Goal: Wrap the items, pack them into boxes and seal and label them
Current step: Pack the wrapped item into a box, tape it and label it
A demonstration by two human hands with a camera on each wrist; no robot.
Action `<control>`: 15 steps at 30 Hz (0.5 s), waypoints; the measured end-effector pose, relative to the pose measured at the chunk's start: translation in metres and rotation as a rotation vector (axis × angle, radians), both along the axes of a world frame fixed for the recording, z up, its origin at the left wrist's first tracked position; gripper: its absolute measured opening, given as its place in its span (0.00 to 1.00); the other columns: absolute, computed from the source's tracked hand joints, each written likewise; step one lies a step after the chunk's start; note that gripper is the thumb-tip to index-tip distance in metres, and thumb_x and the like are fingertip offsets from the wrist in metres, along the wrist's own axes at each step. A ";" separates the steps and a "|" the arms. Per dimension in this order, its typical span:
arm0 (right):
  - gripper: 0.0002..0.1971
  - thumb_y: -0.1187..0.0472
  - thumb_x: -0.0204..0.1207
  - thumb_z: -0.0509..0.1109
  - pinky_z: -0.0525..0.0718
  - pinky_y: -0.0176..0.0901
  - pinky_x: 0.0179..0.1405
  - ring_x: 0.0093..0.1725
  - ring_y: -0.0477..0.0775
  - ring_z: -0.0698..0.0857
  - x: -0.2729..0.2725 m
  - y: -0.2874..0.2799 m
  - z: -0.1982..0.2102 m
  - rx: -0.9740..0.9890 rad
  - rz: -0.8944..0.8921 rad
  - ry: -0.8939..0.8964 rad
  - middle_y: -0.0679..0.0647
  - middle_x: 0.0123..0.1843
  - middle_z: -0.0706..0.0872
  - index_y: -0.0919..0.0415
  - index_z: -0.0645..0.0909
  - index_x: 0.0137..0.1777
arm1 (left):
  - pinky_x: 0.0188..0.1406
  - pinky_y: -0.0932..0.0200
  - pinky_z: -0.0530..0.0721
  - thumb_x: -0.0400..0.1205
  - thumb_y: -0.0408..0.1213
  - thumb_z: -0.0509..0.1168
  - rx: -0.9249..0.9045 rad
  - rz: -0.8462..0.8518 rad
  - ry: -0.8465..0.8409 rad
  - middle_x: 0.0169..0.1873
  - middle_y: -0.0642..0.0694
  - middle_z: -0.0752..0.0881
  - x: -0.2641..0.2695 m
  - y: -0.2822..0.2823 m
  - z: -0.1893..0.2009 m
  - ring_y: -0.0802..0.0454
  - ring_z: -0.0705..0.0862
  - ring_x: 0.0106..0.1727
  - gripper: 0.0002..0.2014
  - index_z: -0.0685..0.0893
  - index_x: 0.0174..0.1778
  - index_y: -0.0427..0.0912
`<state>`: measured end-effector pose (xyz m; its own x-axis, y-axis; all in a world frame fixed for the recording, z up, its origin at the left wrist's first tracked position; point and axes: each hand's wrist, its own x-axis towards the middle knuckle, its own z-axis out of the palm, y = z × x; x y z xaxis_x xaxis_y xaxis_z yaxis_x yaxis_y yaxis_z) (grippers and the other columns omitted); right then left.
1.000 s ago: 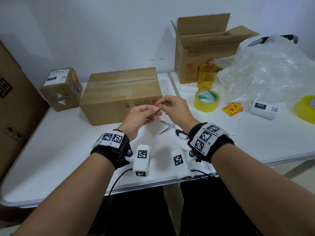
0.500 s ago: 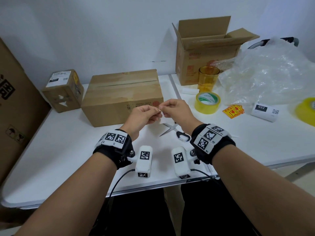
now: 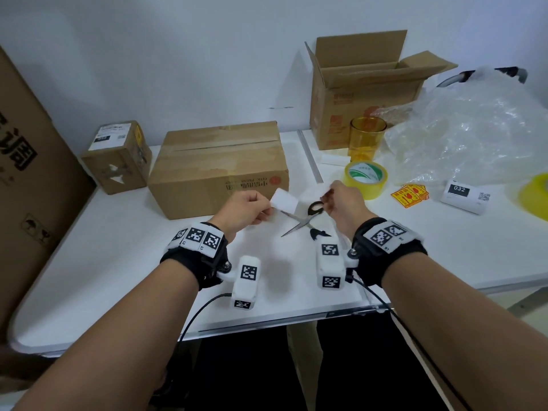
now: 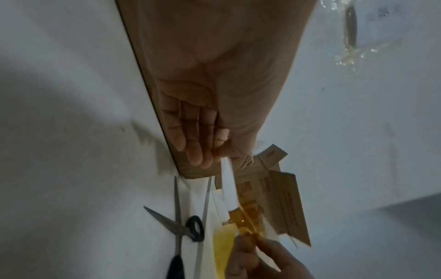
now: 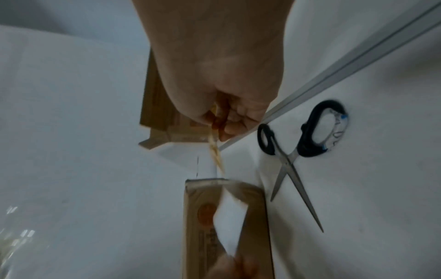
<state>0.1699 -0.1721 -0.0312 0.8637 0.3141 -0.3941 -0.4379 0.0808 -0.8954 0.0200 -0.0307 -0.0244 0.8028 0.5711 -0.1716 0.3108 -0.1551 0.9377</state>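
Left hand (image 3: 243, 207) pinches a small white label (image 3: 284, 200) by one edge, thumb against fingertips, held in the air just in front of the sealed brown box (image 3: 219, 167) on the counter (image 3: 118, 262). Right hand (image 3: 345, 201) is clamped on a thin translucent amber strip (image 5: 216, 151), probably the label's peeled backing, though blur in the wrist views leaves that unsure. The two hands are apart, with the scissors (image 3: 302, 221) lying open on the counter below the gap. Label should handle as near weightless, floppy and sticky on one face: it will curl and stick to itself or to skin if it is allowed to fold. Best hold is at the very edge or a corner, keeping fingers off the adhesive, then laying one edge down on the flat box top and smoothing across. The strip is slick, limp waste and only needs a light pinch. The box looks stiff and taped shut, so pressing on it should be fine.
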 end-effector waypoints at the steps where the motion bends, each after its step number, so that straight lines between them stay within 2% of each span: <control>1: 0.13 0.67 0.83 0.56 0.71 0.32 0.18 0.26 0.47 0.75 0.005 -0.006 -0.002 0.022 -0.068 0.033 0.54 0.30 0.77 0.62 0.72 0.35 | 0.41 0.63 0.82 0.83 0.31 0.65 0.043 -0.005 0.033 0.37 0.47 0.88 0.000 0.001 -0.001 0.55 0.84 0.35 0.07 0.82 0.38 0.41; 3: 0.13 0.66 0.83 0.55 0.70 0.30 0.16 0.26 0.46 0.75 0.014 -0.019 -0.005 0.030 -0.179 0.072 0.54 0.31 0.78 0.61 0.72 0.35 | 0.41 0.60 0.85 0.83 0.34 0.65 0.225 -0.040 0.115 0.39 0.46 0.90 0.005 0.001 -0.003 0.52 0.87 0.37 0.07 0.84 0.39 0.40; 5: 0.14 0.65 0.83 0.56 0.70 0.31 0.19 0.26 0.46 0.75 0.023 -0.030 -0.009 0.014 -0.237 0.090 0.53 0.31 0.79 0.61 0.74 0.35 | 0.39 0.57 0.87 0.83 0.37 0.65 0.486 -0.142 0.197 0.40 0.47 0.90 0.015 -0.004 0.001 0.52 0.89 0.40 0.06 0.85 0.43 0.42; 7: 0.14 0.65 0.82 0.57 0.71 0.33 0.24 0.27 0.47 0.75 0.031 -0.038 -0.012 0.002 -0.254 0.084 0.53 0.30 0.80 0.62 0.76 0.35 | 0.43 0.53 0.88 0.83 0.38 0.65 0.668 -0.259 0.229 0.41 0.48 0.89 0.032 -0.016 0.010 0.50 0.89 0.43 0.06 0.85 0.46 0.43; 9: 0.13 0.65 0.82 0.58 0.71 0.34 0.24 0.27 0.47 0.75 0.038 -0.046 -0.011 0.024 -0.287 0.069 0.52 0.29 0.80 0.61 0.78 0.36 | 0.47 0.50 0.88 0.83 0.40 0.63 0.752 -0.331 0.199 0.42 0.48 0.88 0.055 -0.030 0.018 0.49 0.88 0.44 0.07 0.85 0.46 0.42; 12: 0.12 0.64 0.82 0.60 0.70 0.34 0.23 0.26 0.45 0.77 0.049 -0.059 -0.007 0.031 -0.338 0.022 0.52 0.31 0.81 0.60 0.78 0.36 | 0.47 0.47 0.86 0.84 0.42 0.59 0.875 -0.399 0.188 0.43 0.46 0.87 0.091 -0.052 0.025 0.45 0.86 0.45 0.11 0.83 0.44 0.41; 15: 0.12 0.65 0.81 0.60 0.71 0.34 0.24 0.28 0.45 0.79 0.059 -0.071 -0.003 0.030 -0.341 -0.034 0.53 0.36 0.83 0.59 0.78 0.36 | 0.45 0.50 0.84 0.85 0.40 0.56 0.973 -0.469 0.200 0.42 0.45 0.86 0.120 -0.069 0.024 0.43 0.83 0.46 0.11 0.82 0.42 0.42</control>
